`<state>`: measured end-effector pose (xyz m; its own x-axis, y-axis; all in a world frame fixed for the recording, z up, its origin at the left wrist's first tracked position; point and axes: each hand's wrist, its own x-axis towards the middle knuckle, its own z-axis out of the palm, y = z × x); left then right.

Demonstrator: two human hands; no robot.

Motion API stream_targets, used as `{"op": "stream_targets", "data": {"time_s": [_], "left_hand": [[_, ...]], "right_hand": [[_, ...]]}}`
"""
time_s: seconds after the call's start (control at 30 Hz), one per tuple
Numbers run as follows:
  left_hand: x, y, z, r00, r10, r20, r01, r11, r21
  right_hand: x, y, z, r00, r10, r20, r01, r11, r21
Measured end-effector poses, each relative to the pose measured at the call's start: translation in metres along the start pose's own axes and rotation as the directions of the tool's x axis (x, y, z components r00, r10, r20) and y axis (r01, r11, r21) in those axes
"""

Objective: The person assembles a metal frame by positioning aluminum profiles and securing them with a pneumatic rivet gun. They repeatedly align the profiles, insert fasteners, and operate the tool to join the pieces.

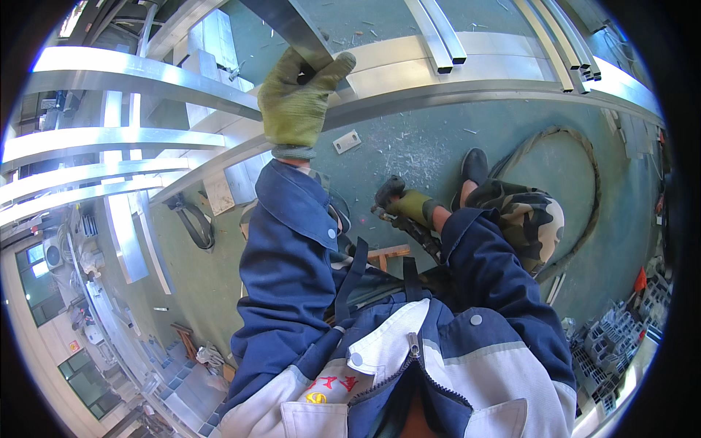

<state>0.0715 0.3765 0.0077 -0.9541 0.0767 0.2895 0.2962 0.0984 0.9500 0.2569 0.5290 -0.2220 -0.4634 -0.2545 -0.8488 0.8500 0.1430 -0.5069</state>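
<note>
My left hand [296, 102], in an olive-green work glove, is raised at the upper middle. Its fingers wrap round a flat-sided silver metal bar [292, 29] that runs up to the top edge, just over a long metal beam [467, 91]. Lower and to the right, my right hand [416, 206], in a matching glove, is closed on a dark handheld tool [392, 188]. The tool's exact kind is hard to make out, and the hand covers part of it. A dark hose-like length [422, 237] runs back from it toward my body.
Several silver bars [109, 142] jut out at left. Square tubes [438, 36] lie across the beam. A small metal plate [347, 141] and metal shavings [398, 150] are on the green floor. A wrapped cable [595, 182] loops at right, above stacked metal profiles [621, 343].
</note>
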Motion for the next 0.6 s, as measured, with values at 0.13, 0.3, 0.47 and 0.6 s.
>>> {"op": "stream_targets", "data": {"time_s": [0.13, 0.3, 0.47, 0.6], "left_hand": [[-0.002, 0.005, 0.001, 1.000, -0.021, 0.010, 0.021, 1.000, 0.012], [-0.001, 0.001, 0.000, 1.000, 0.002, 0.024, -0.002, 1.000, 0.014], [0.002, 0.000, 0.001, 0.999, 0.031, 0.023, -0.031, 1.000, 0.000], [-0.001, 0.001, -0.002, 0.999, 0.035, 0.019, -0.036, 0.999, 0.018]], "right_hand": [[-0.003, 0.000, 0.001, 1.000, 0.015, 0.022, -0.017, 0.997, 0.074], [0.000, 0.003, 0.001, 1.000, 0.021, 0.016, -0.022, 0.998, 0.057], [0.014, 0.016, -0.005, 0.995, -0.081, 0.050, 0.084, 0.995, -0.062], [-0.006, -0.002, 0.001, 0.998, 0.044, 0.055, -0.046, 0.998, 0.041]]}}
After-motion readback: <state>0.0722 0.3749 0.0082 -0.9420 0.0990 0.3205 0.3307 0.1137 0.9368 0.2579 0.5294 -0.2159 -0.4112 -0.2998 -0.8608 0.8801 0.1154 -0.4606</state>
